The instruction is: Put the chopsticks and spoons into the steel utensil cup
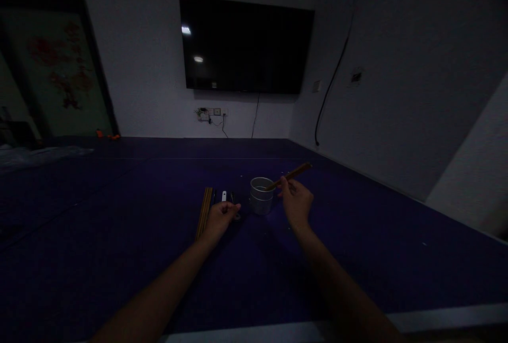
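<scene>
A brown wooden stick, seemingly a chopstick or a pair held together, is pinched in my right hand. It slants, with its lower end at the mouth of a silver metal cup that stands upright on the purple surface. Left of the cup, my left hand lies over a row of utensils, its thumb and fingers drawn together; whatever they may grip is hidden. Beside it are several wooden chopsticks, a dark thin utensil, a white handle and a small metal utensil, partly covered by the hand.
The wide purple surface reaches back to the wall, with small white specks on it. Clear plastic sheeting lies at the far left, near orange items. A television hangs above sockets; a black cable runs down the right wall.
</scene>
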Available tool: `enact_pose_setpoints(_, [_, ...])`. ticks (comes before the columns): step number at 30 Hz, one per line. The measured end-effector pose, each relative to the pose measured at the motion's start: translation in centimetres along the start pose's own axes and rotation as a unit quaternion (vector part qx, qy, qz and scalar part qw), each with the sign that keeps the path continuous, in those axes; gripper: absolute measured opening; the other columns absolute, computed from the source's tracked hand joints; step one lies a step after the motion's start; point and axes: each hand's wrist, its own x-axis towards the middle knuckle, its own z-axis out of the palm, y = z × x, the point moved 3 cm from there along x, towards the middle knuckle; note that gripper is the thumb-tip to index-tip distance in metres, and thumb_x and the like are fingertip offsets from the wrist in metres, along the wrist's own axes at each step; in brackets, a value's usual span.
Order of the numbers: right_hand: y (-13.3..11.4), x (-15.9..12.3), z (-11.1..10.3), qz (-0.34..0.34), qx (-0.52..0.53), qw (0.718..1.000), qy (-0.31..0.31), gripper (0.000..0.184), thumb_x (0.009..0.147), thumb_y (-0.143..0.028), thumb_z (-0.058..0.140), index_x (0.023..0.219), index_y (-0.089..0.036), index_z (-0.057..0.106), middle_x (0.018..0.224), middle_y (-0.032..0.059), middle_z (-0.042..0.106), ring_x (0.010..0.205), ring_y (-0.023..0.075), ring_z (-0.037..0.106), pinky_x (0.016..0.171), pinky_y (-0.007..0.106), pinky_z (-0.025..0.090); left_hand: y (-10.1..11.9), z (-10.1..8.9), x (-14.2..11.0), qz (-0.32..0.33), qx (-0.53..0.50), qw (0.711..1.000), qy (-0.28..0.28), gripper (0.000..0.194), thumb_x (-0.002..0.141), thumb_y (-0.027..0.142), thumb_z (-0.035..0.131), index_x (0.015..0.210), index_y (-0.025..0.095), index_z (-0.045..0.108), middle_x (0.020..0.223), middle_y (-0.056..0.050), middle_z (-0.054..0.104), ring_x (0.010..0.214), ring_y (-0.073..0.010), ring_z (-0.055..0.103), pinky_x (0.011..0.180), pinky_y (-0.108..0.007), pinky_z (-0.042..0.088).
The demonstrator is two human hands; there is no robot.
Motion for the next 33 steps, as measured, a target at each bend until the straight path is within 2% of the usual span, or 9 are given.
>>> enact_pose_setpoints(10, [1.6,0.2,0.8,0.037,0.012,0.999,-0.026,0.048,0.076,-0.058,0.051,0.067,-0.012,0.065,0.059,0.0058,0.065,0.047,0.0149,0.056,0.047,0.025,0.040,-0.3,-0.2,0.4,-0.003,0.005,1.000,0.000,0.039,0.063,0.055,0.065,0.060,0.016,0.057,0.052,0.002,0.055,0.049,-0.0105,0.049,0.050,-0.022,0.035])
enact_pose_setpoints(19, [1.9,0.3,1.0,0.024,0.003,0.999,-0.041,0.047,0.075,-0.058,0.053,0.067,-0.013,0.065,0.062,0.0062,0.066,0.054,0.0171,0.059,0.049,0.024,0.040,-0.1,-0.5,0.5,0.011,0.004,1.000,0.015,0.041,0.062,0.056,0.065,0.057,0.016,0.057,0.047,0.004,0.049,0.046,-0.0084,0.045,0.047,-0.020,0.031])
enact_pose_setpoints(23, [2.0,0.3,1.0,0.015,0.006,0.999,-0.042,0.048,0.075,-0.059,0.053,0.069,-0.013,0.067,0.062,0.0062,0.067,0.058,0.0180,0.060,0.053,0.025,0.041,-0.3,-0.5,0.6,0.013,-0.015,1.000,0.020,0.039,0.061,0.054,0.066,0.061,0.015,0.059,0.048,0.004,0.051,0.044,-0.0079,0.044,0.045,-0.019,0.031])
enact_pose_setpoints(28, [1.9,0.1,1.0,0.017,-0.007,0.999,-0.044,0.049,0.076,-0.058,0.052,0.071,-0.012,0.067,0.062,0.0065,0.066,0.057,0.0183,0.059,0.053,0.025,0.040,-0.1,-1.4,1.1,0.034,-0.010,0.997,0.064,0.036,0.063,0.051,0.064,0.068,0.015,0.061,0.050,0.004,0.051,0.045,-0.0081,0.044,0.045,-0.019,0.031])
enact_pose_setpoints(33, [2.0,0.1,1.1,0.016,-0.025,0.999,-0.043,0.051,0.076,-0.058,0.051,0.076,-0.011,0.068,0.061,0.0055,0.064,0.056,0.0177,0.057,0.053,0.026,0.038,0.1,-3.6,1.8,0.075,0.033,0.984,0.158,0.032,0.069,0.046,0.059,0.074,0.015,0.063,0.062,-0.001,0.059,0.056,-0.0114,0.053,0.053,-0.021,0.039])
